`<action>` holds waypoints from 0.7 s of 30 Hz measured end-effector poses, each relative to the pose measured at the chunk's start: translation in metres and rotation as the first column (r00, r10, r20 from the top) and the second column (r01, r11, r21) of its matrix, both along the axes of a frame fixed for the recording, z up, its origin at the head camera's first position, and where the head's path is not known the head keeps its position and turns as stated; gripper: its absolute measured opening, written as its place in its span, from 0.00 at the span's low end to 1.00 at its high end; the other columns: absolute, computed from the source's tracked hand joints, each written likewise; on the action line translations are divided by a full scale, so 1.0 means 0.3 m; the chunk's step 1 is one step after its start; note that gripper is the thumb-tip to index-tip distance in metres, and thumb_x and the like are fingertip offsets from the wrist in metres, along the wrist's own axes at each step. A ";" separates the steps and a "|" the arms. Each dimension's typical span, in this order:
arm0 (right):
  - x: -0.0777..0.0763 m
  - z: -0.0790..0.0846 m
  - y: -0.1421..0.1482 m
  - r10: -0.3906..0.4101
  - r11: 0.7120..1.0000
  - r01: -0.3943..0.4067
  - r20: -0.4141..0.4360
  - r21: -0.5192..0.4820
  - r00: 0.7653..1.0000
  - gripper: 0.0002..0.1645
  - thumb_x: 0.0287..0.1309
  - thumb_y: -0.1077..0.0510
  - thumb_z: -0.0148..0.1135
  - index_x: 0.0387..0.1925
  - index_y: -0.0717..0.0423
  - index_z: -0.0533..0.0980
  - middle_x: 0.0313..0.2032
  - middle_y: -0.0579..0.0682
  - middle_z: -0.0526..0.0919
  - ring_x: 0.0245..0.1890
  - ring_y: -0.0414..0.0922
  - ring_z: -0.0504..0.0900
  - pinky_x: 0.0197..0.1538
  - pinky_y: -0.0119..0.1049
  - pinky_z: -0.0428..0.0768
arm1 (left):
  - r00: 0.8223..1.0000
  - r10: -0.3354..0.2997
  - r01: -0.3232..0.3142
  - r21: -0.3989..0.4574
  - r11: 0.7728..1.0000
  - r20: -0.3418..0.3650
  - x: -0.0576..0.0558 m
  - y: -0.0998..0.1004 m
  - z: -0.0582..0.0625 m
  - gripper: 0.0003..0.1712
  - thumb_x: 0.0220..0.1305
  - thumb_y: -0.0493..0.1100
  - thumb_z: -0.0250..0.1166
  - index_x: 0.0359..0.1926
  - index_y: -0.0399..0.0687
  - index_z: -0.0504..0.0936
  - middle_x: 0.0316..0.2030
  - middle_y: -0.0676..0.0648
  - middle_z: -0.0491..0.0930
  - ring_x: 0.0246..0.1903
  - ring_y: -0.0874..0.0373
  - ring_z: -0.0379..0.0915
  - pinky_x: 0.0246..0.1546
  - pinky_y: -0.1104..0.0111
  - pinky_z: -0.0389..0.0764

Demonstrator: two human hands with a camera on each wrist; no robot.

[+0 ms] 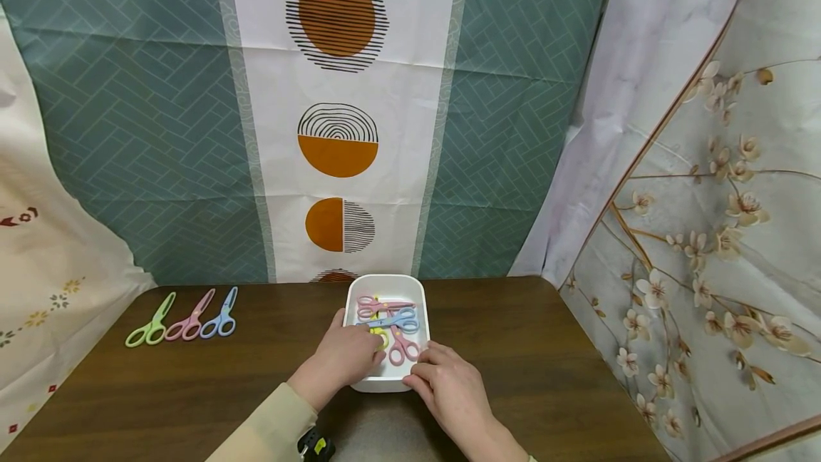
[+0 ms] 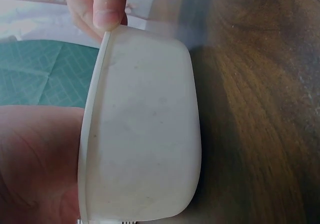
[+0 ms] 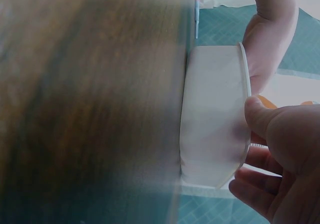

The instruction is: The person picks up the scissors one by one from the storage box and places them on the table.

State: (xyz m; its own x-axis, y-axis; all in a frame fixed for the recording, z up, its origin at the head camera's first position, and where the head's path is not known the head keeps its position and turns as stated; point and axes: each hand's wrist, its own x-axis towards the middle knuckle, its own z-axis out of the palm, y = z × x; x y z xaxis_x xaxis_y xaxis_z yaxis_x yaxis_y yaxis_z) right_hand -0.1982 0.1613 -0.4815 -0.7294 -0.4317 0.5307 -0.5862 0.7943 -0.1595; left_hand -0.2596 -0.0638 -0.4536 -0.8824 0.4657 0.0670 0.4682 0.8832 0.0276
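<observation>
Teal and white cloth (image 1: 507, 91) behind everything, well apart from the work; below, brown wooden table (image 1: 545, 376) as the working surface. On that, low in the centre of the head view, white bin (image 1: 378, 386), upright, with a small heap of scissors (image 1: 393, 321) inside. At the near right corner, right hand (image 1: 451, 382), pinching the rim with thumb at the edge, apparently to steady the bin. Over the left rim, left hand (image 1: 342, 353), fingers dipped in among the scissors; no way to say whether pinching anything, with fingertips hidden. Looks like the step of picking a pair out of the heap, not yet lifted. Calls next, by that reading, for a sure hold on one set of handles and a straight lift. Off to the left on the table, well apart from the bin, green scissors (image 1: 157, 321), pink scissors (image 1: 194, 316) and blue scissors (image 1: 224, 313) in a row, blades pointing away. Inside the bin, far pink pair (image 1: 393, 305), near pink pair (image 1: 399, 338) with handles towards the right hand, and light-blue pair (image 1: 386, 322) apparently lying across yellow pair (image 1: 383, 332), partly covered by the left hand. Could snag there: overlapping blades, likeliest obstacle to a clean lift.
</observation>
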 end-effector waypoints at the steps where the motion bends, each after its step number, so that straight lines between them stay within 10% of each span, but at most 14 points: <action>1: 0.000 0.000 0.000 -0.001 1.000 0.001 0.004 0.000 1.000 0.08 0.67 0.46 0.79 0.34 0.43 0.91 0.44 0.41 0.89 0.62 0.48 0.86 0.59 0.45 0.87 | 1.000 -0.001 0.001 0.000 1.000 0.006 -0.001 0.000 -0.001 0.13 0.75 0.54 0.71 0.47 0.52 0.93 0.36 0.48 0.88 0.43 0.50 0.81 0.75 0.34 0.62; 13: -0.002 -0.003 0.001 0.000 1.000 0.000 -0.001 0.004 1.000 0.08 0.67 0.46 0.79 0.34 0.43 0.91 0.43 0.41 0.89 0.60 0.47 0.86 0.58 0.45 0.87 | 1.000 0.015 -0.015 0.008 1.000 0.019 0.003 0.004 0.004 0.10 0.75 0.52 0.71 0.44 0.54 0.91 0.39 0.44 0.88 0.47 0.43 0.85 0.76 0.31 0.60; 21: -0.003 -0.003 0.002 0.006 1.000 -0.006 -0.012 0.005 1.000 0.09 0.67 0.46 0.79 0.34 0.44 0.90 0.43 0.42 0.89 0.59 0.48 0.86 0.58 0.45 0.87 | 0.993 0.029 -0.025 0.038 0.999 -0.111 -0.014 0.010 -0.013 0.22 0.70 0.54 0.77 0.57 0.47 0.90 0.57 0.39 0.86 0.60 0.40 0.81 0.75 0.33 0.62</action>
